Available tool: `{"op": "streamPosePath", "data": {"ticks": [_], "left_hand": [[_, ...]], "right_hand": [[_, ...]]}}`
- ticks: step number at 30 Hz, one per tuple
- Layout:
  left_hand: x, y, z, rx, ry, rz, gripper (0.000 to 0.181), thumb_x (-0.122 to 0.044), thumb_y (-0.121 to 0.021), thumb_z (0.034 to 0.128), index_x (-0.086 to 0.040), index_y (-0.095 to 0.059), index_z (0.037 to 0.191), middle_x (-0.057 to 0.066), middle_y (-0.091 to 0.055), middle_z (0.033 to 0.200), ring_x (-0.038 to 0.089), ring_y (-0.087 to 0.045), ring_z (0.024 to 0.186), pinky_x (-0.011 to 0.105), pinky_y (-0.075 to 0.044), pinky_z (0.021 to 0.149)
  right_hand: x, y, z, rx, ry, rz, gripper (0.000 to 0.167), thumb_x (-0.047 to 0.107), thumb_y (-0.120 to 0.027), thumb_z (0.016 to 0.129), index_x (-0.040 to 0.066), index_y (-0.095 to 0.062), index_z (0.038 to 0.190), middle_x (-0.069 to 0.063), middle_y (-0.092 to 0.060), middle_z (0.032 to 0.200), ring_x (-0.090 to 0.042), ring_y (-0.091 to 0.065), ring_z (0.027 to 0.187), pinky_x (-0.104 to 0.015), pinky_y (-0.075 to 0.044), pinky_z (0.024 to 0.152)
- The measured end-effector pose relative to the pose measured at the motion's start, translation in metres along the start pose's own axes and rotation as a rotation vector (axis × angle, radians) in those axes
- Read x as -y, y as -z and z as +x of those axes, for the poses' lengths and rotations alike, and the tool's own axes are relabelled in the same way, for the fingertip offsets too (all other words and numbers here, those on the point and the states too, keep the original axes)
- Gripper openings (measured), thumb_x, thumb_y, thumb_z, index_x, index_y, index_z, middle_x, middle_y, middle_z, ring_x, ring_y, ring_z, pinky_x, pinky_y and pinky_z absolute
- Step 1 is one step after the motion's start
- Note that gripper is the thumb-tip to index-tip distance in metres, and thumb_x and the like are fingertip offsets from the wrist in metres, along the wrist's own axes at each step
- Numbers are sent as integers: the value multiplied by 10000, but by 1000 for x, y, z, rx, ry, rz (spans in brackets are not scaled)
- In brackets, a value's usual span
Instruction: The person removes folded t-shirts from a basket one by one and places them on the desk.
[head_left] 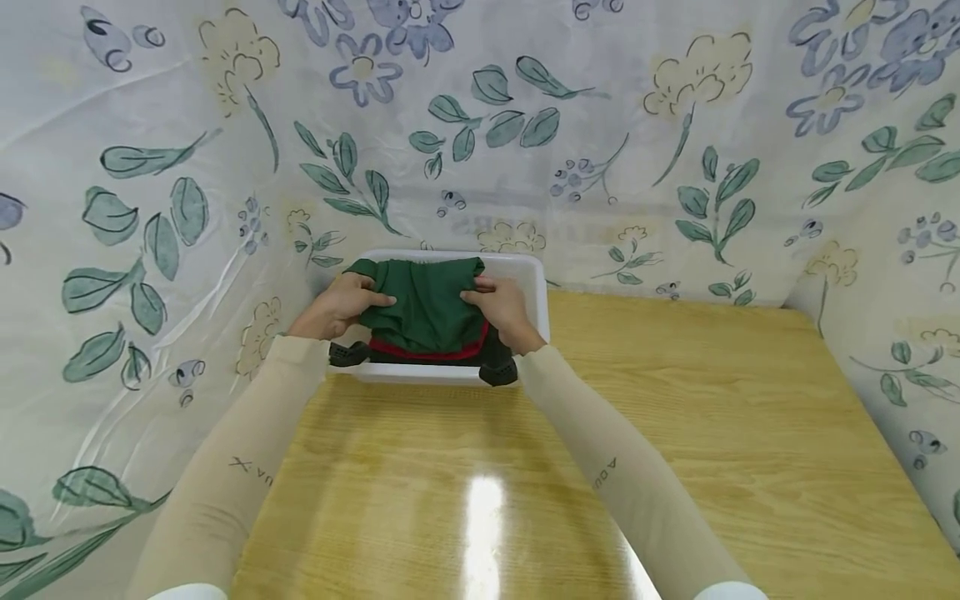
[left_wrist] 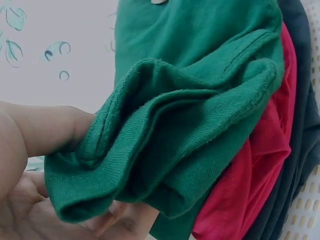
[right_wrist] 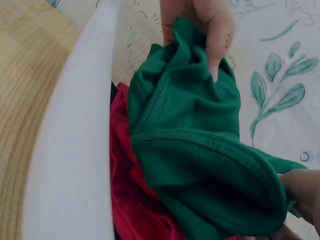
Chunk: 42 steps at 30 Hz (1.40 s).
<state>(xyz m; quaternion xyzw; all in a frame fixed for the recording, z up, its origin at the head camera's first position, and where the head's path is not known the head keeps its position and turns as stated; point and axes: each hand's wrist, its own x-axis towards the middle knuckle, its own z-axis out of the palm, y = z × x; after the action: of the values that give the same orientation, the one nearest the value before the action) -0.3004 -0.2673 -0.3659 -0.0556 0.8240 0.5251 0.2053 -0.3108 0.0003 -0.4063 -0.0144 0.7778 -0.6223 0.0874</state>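
head view: we see the green cloth (head_left: 427,304) held over the bin (head_left: 542,308), above the red cloth (left_wrist: 235,200) and the dark cloth (left_wrist: 302,100), one side in each hand. our left hand (head_left: 345,302) pinches the left edge, thumb on top and fingers beneath; our right hand (head_left: 501,310) pinches the right edge, thumb in front. we cannot tell how much of the green cloth's weight rests on the red cloth.

at the left, its corner bunches in loose, doubled folds, so if our thumb catches only the outer layers, we judge that the inner ones could slip and the bundle open out. at the right, the fold gapes; freeing that side first might leave it crooked. with the red cloth just below, a low drag could ruck it up. the wrist camera (head_left: 498,372) looks near the front rim, and a knock there might shift the bin on the table (head_left: 675,417). the patterned sheet (head_left: 487,192) rises just behind, so reaching too far could snag it.
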Motion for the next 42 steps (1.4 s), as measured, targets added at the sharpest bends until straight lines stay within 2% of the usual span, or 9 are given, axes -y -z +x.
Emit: {"op": "streamPosePath", "data": {"ticks": [4, 5, 6, 12, 16, 20, 24, 31, 42], "left_hand": [[-2, 0, -2, 1, -21, -23, 825, -155, -596, 1054, 82, -30, 1606, 240, -22, 1682, 322, -378, 1396, 316, -449, 1017], [-3, 0, -3, 7, -24, -40, 830, -147, -594, 1055, 83, -17, 1605, 240, -6, 1683, 323, -253, 1480, 347, -411, 1079], [-4, -1, -3, 9, -27, -46, 831, -145, -594, 1055, 84, -13, 1603, 239, 6, 1683, 330, -220, 1497, 369, -384, 1111], [-9, -3, -4, 5, -47, -51, 833, -146, -603, 1052, 75, -24, 1608, 212, 24, 1692, 317, -154, 1519, 408, -329, 1142], [-13, -6, -5, -4, -65, -39, 826, -162, -610, 1052, 67, -50, 1613, 207, 3, 1694, 306, -156, 1519, 375, -356, 1113], [-18, -12, -8, -35, -97, 4, 810, -187, -632, 1043, 76, -117, 1609, 225, -48, 1689, 354, -183, 1524, 449, -332, 1176], [-24, -21, -16, -89, -122, 96, 803, -262, -669, 1023, 51, -215, 1606, 226, -167, 1675, 383, -230, 1517, 506, -303, 1194], [-33, -38, -20, -103, -168, 10, 767, -182, -669, 1020, 96, -226, 1581, 258, -255, 1622, 378, -265, 1499, 486, -296, 1201], [-42, -54, -20, -130, -205, 64, 733, -197, -686, 1013, 62, -295, 1576, 245, -335, 1592, 375, -334, 1469, 478, -358, 1169]], "right_hand": [[0, 4, 1, -4, 2, 8, 477, 164, -718, 987, 23, -601, 1428, -134, -624, 1382, -270, -558, 1316, -395, -474, 1078], [1, 5, 1, -7, 2, 14, 478, 161, -717, 987, 19, -600, 1427, -136, -621, 1384, -270, -554, 1320, -398, -469, 1084], [1, 5, 1, -10, 2, 22, 476, 158, -718, 986, 16, -600, 1425, -138, -620, 1383, -271, -554, 1319, -401, -467, 1086], [2, 14, -1, 1, 16, 70, 456, 156, -713, 992, 19, -611, 1414, -136, -619, 1384, -274, -563, 1313, -417, -466, 1088], [5, 25, -2, 48, 46, 70, 456, 170, -704, 1001, 27, -605, 1423, -126, -622, 1378, -269, -572, 1305, -407, -475, 1078], [7, 36, -4, 58, 104, 43, 413, 150, -707, 997, 17, -640, 1383, -142, -643, 1339, -269, -596, 1267, -379, -490, 1059], [11, 49, -7, 45, 131, 4, 462, 140, -709, 993, -8, -599, 1417, -169, -588, 1400, -289, -565, 1292, -388, -480, 1070], [12, 67, -15, 45, 105, -2, 536, 219, -688, 1015, -11, -530, 1473, -177, -551, 1446, -300, -551, 1323, -407, -462, 1092], [4, 95, -25, 23, 111, 16, 426, 245, -691, 1013, -15, -636, 1347, -175, -636, 1292, -299, -621, 1184, -405, -519, 1011]]}}
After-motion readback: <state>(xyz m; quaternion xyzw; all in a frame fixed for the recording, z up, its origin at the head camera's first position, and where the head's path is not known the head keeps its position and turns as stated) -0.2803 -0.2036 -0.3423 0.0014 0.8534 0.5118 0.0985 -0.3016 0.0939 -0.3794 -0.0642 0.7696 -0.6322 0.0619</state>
